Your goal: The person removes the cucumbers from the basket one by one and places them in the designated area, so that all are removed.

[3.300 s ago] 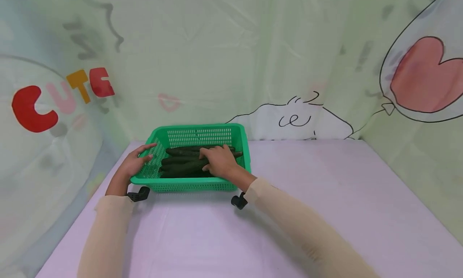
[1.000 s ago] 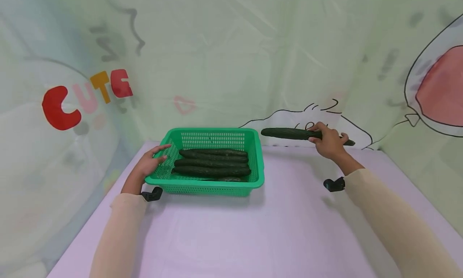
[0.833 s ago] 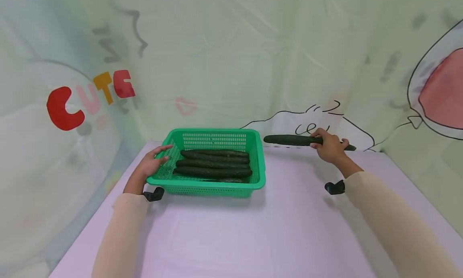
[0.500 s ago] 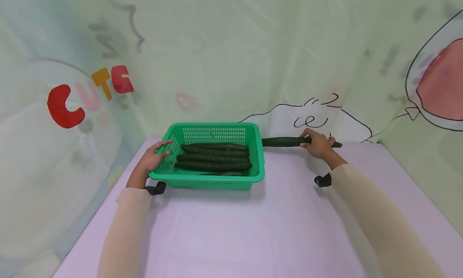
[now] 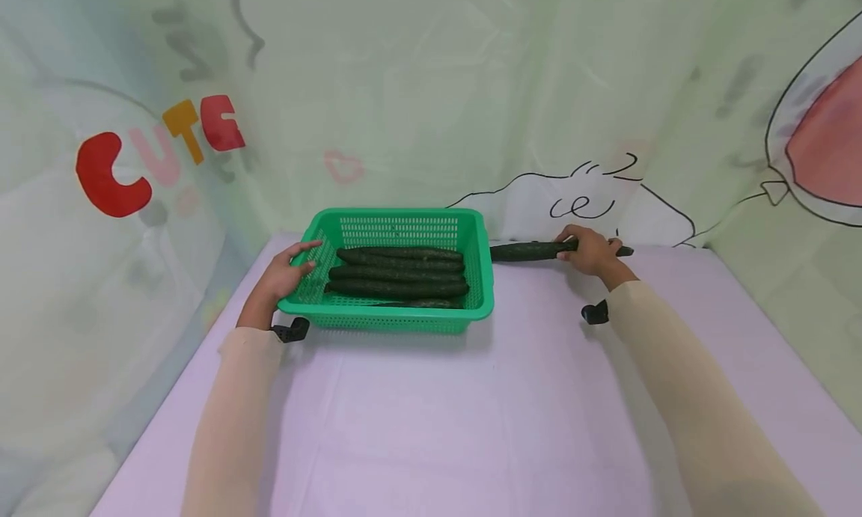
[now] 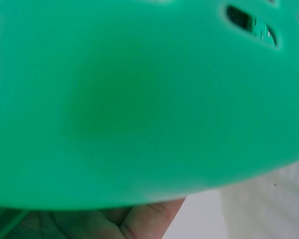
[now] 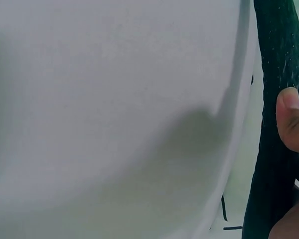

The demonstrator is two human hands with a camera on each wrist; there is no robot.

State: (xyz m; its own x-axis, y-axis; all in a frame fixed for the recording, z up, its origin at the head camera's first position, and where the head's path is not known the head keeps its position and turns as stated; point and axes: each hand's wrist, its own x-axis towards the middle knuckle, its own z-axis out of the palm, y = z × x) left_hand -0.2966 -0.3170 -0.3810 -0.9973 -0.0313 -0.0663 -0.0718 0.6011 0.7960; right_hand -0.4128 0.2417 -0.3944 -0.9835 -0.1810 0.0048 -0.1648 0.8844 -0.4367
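A green plastic basket (image 5: pixel 387 313) stands at the table's back left, with several dark green cucumbers (image 5: pixel 397 289) lying lengthwise inside. My left hand (image 5: pixel 283 275) rests at its left rim, thumb and forefinger reaching straight over the edge; the other fingers are hidden. In the left wrist view, the basket wall (image 6: pixel 139 124) fills most of the picture, part of the hand (image 6: pixel 139 221) showing beyond it. My right hand (image 5: pixel 587 251) grips one cucumber (image 5: pixel 528 251) from above, close over the table right of the basket. The thumb (image 7: pixel 291 119) presses along that cucumber (image 7: pixel 276 64) in the right wrist view.
A pale lilac cloth covers the table (image 5: pixel 404 420). Printed curtains (image 5: pixel 404 90) hang right behind the basket and along both sides. Black wrist cameras (image 5: pixel 595 313) sit under both wrists.
My right hand has lifted a cucumber out of the basket, carried it right, then lowered it toward the table's back edge. My left hand has stayed at the basket's left rim.
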